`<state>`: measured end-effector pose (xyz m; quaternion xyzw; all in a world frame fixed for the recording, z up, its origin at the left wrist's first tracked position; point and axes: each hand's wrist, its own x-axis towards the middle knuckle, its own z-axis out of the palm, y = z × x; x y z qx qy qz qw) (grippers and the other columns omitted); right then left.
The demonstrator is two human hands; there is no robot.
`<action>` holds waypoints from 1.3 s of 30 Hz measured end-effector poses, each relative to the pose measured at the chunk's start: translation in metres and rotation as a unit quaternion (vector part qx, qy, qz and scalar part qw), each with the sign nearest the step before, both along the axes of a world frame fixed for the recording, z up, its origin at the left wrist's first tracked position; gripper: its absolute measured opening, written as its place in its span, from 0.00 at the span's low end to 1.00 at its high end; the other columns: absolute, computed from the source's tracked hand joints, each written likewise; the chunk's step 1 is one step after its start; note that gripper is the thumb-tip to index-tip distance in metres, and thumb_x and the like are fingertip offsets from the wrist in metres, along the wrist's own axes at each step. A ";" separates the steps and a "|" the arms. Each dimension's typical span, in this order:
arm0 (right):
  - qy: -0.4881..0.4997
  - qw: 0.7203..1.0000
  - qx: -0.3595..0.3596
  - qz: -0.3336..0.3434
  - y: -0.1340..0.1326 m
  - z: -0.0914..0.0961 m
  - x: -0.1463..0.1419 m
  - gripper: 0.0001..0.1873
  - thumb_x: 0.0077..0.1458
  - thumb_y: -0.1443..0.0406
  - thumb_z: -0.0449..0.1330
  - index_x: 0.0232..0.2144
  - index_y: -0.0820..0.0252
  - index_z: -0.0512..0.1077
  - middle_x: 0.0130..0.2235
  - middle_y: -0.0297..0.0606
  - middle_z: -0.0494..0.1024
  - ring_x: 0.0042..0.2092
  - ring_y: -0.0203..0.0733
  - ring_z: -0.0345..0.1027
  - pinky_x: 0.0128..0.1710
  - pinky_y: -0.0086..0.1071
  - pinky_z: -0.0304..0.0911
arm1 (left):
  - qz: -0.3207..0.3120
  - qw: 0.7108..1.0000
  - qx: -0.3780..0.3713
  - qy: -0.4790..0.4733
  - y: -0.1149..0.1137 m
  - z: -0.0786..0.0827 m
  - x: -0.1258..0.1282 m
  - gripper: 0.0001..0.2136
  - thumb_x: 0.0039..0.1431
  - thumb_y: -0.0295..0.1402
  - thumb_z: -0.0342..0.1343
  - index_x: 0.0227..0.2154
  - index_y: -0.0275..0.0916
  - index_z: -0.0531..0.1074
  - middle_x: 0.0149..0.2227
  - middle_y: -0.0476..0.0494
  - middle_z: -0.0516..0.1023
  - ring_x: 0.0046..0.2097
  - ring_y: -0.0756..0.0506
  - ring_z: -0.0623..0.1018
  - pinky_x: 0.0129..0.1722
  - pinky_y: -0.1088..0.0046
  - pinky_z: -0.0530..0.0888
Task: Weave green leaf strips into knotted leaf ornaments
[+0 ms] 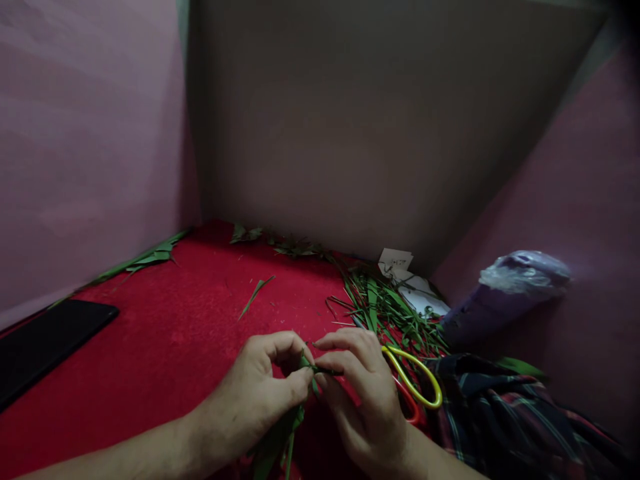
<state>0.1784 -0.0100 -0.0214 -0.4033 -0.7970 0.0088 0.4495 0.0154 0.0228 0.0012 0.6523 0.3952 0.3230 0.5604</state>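
Low in the middle of the head view, both hands meet over a bundle of long green leaves (275, 443). My left hand (267, 383) pinches the upper end of a leaf between thumb and forefinger. From the right, my right hand (363, 387) closes its thumb and fingertips on the same spot, on a thin dark green strip. The leaves hang down below my left hand, and their lower ends run out of the frame. Just right of my right hand lie scissors with a yellow handle loop (420, 383) and a red one; their blades are hidden.
A heap of cut leaves and stems (385, 307) lies at the right on the red cloth (200, 333). Behind it are white papers (415, 290). A purple container (480, 307) topped with plastic, plaid fabric (510, 420), a black flat slab (55, 340) and pink walls surround the space.
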 end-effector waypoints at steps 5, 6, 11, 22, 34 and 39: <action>-0.005 1.000 0.004 0.010 -0.001 0.001 -0.001 0.09 0.52 0.76 0.53 0.33 0.58 0.65 0.39 0.39 0.72 0.41 0.43 0.63 0.42 0.41 0.55 | 0.000 1.000 -0.018 -0.005 -0.002 0.001 0.000 0.04 0.49 0.28 0.53 0.22 0.37 0.68 0.21 0.54 0.66 0.23 0.53 0.66 0.23 0.79 0.65; -0.006 1.000 0.005 0.011 -0.001 0.001 -0.001 0.09 0.52 0.76 0.53 0.33 0.58 0.65 0.39 0.39 0.72 0.41 0.43 0.63 0.41 0.41 0.55 | 0.000 1.000 -0.023 -0.006 -0.003 0.002 0.000 0.03 0.48 0.28 0.53 0.22 0.37 0.69 0.20 0.54 0.66 0.23 0.53 0.66 0.23 0.78 0.65; -0.018 1.000 0.000 0.016 -0.002 0.003 0.000 0.10 0.51 0.76 0.52 0.33 0.58 0.64 0.39 0.39 0.71 0.41 0.43 0.63 0.41 0.42 0.55 | 0.003 0.999 -0.030 -0.012 -0.003 0.001 0.001 0.03 0.48 0.28 0.53 0.21 0.37 0.69 0.20 0.54 0.67 0.22 0.52 0.67 0.23 0.78 0.65; -0.013 1.000 -0.005 0.013 -0.003 0.004 0.000 0.09 0.51 0.76 0.52 0.33 0.59 0.64 0.40 0.39 0.70 0.42 0.44 0.62 0.42 0.42 0.54 | 0.003 0.999 -0.036 -0.027 0.002 -0.002 0.002 0.03 0.45 0.29 0.56 0.20 0.37 0.70 0.20 0.52 0.67 0.24 0.51 0.66 0.24 0.77 0.64; 0.001 1.000 -0.005 0.007 -0.003 0.003 0.000 0.08 0.52 0.75 0.52 0.32 0.60 0.65 0.39 0.39 0.70 0.41 0.43 0.62 0.42 0.41 0.55 | 0.001 0.999 -0.048 -0.022 0.003 -0.003 0.002 0.03 0.45 0.30 0.55 0.22 0.36 0.69 0.21 0.51 0.67 0.24 0.52 0.66 0.25 0.76 0.65; 0.008 1.000 -0.003 0.012 -0.002 0.003 0.000 0.07 0.52 0.75 0.52 0.32 0.60 0.65 0.38 0.40 0.71 0.41 0.43 0.62 0.41 0.41 0.55 | -0.004 0.998 -0.051 -0.024 0.004 -0.005 0.001 0.03 0.44 0.30 0.55 0.22 0.36 0.69 0.21 0.52 0.67 0.25 0.51 0.66 0.25 0.75 0.65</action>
